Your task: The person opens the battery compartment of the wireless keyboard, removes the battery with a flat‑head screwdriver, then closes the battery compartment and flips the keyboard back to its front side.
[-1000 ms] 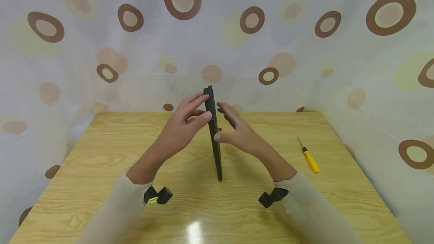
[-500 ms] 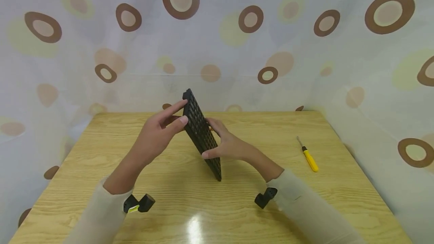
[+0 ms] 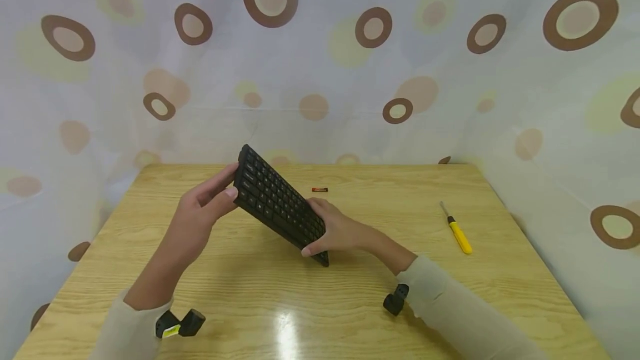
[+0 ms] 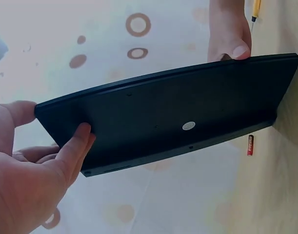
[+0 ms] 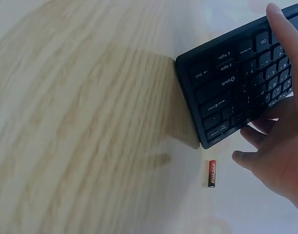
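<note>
A black keyboard (image 3: 275, 199) is held at a slant in the head view, keys facing up and toward the right. Its right end meets the table and its left end is raised. My left hand (image 3: 192, 215) grips the raised end, thumb at the near corner and fingers behind. My right hand (image 3: 345, 232) spans the keyboard near its lower end, thumb on the near long edge, other fingers by the far edge. In the left wrist view the keyboard's plain underside (image 4: 153, 107) shows, with a small round silver sticker (image 4: 188, 126).
Behind the keyboard, a small red-and-black battery (image 3: 320, 189) lies on the wooden table (image 3: 240, 304). A screwdriver (image 3: 459, 235) with a yellow handle lies at the right. A patterned curtain (image 3: 320, 60) hangs around the table's back and sides.
From nearly upright and edge-on, the keyboard has tilted leftward and down, its keys coming into view. My left hand moved left and lower with it; the right hand came to its edges. The battery is uncovered.
</note>
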The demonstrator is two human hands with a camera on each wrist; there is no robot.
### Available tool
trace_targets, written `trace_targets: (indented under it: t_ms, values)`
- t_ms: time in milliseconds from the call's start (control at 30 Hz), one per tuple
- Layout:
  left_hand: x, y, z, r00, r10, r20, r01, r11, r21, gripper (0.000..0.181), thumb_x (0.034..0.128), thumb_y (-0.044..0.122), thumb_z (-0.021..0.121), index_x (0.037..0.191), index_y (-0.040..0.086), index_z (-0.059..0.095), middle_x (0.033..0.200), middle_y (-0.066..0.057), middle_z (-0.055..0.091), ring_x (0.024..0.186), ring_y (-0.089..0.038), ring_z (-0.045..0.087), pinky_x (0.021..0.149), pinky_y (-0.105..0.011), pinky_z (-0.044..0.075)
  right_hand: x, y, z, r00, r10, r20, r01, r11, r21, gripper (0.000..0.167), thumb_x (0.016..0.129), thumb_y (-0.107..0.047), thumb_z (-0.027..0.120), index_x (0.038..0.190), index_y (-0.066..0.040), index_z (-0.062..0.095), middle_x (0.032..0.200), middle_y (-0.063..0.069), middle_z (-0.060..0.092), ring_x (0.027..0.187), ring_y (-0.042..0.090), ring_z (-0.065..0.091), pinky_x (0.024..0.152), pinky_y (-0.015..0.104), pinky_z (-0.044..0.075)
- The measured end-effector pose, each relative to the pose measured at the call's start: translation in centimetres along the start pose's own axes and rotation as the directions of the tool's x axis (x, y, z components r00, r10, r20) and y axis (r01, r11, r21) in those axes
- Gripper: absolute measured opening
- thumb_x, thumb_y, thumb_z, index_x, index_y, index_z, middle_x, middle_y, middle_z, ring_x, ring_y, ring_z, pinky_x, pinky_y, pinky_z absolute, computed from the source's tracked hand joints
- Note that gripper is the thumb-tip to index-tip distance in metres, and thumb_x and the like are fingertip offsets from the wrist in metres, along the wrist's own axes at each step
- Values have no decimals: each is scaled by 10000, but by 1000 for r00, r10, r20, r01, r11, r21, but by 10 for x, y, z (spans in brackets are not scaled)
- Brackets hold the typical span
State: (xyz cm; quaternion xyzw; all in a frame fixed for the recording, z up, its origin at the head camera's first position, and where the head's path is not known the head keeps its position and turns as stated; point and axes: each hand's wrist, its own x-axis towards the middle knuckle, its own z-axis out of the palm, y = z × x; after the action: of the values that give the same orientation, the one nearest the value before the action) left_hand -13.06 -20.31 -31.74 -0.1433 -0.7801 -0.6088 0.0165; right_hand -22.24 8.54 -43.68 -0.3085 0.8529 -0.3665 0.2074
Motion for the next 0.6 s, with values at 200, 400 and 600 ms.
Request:
trace_targets:
  t_ms: [200, 400, 600]
  values:
    - [-10, -12, -7, 999, -35, 17, 37, 996, -80, 544, 1062, 238, 531, 1569, 123, 373, 1627, -84, 348, 1384, -91, 482, 1009, -173, 466, -6, 1, -4, 1000, 12, -15, -13, 998, -69, 1307, 716, -622, 838, 1633, -90, 73, 1692, 122, 37, 1553, 333, 104, 1175, 592, 273]
    - [-19, -38, -9, 986, -162, 42, 164, 985, -55, 609, 1037, 270, 591, 1553, 32, 371, 1566, -177, 422, 1244, 15, 572, 973, -152, 476, -18, 14, -12, 1000, 21, -23, -24, 982, -190, 1299, 723, -631, 831, 1624, -49, 97, 1687, 140, 60, 1549, 357, 114, 1174, 582, 287]
    - [-22, -79, -6, 959, -267, 89, 269, 963, -11, 648, 1011, 263, 633, 1547, 12, 368, 1568, -172, 419, 1356, -169, 524, 1008, -186, 468, -29, 28, -18, 999, 31, -42, -43, 950, -308, 1292, 720, -636, 830, 1617, -30, 126, 1678, 163, 106, 1545, 347, 144, 1194, 549, 270]
